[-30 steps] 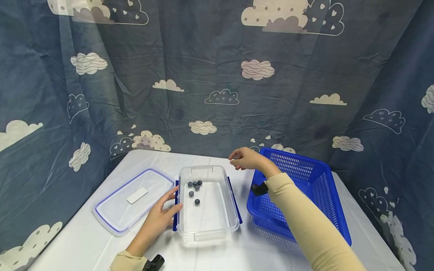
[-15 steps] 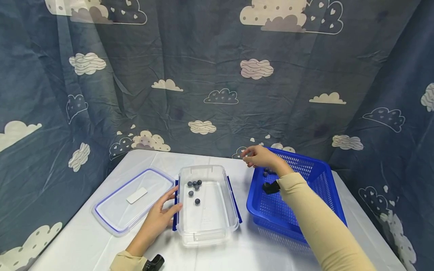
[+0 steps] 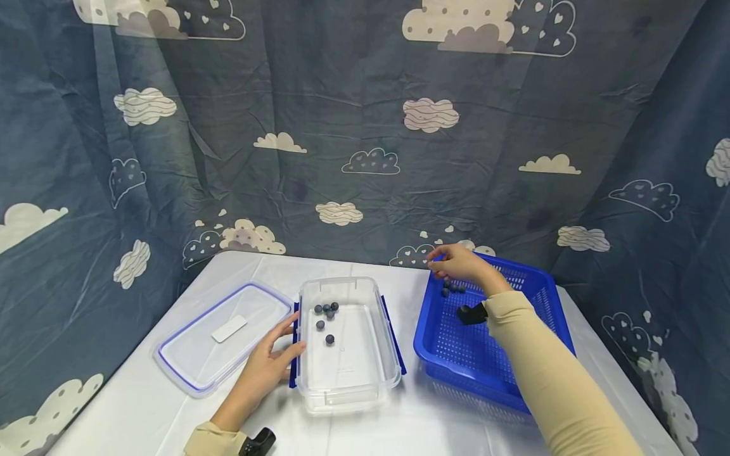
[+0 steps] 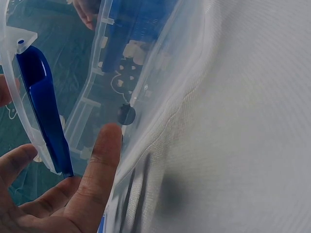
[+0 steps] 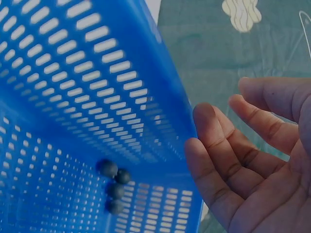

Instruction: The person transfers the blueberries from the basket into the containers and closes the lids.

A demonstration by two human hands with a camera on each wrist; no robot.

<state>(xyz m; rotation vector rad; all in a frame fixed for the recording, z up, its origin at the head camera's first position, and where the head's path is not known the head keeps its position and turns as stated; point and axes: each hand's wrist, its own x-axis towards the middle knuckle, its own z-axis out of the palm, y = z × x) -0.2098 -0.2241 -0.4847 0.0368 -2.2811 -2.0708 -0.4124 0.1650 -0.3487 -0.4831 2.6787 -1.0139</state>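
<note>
In the head view a clear plastic food container [image 3: 356, 354] with blue side latches holds several blueberries [image 3: 320, 325] towards its left side. My left hand [image 3: 268, 367] rests against its left wall, fingers spread around the blue latch [image 4: 46, 111], one fingertip close to a berry seen through the plastic. My right hand [image 3: 459, 263] is raised over the back left corner of the blue basket [image 3: 424, 345], its fingers loosely bent with nothing between them. Several more blueberries [image 5: 115, 189] lie clustered in that basket's corner, beside the hand.
A clear lid [image 3: 188, 354] with a blue seal and a white label lies flat on the white-covered table [image 3: 393, 430], left of the container. A dark cloud-print curtain [image 3: 365, 209] hangs behind and at both sides.
My right hand has moved right, from the gap between container and basket to over the basket's back left corner, and the berries there have come into sight. My left hand has stayed put.
</note>
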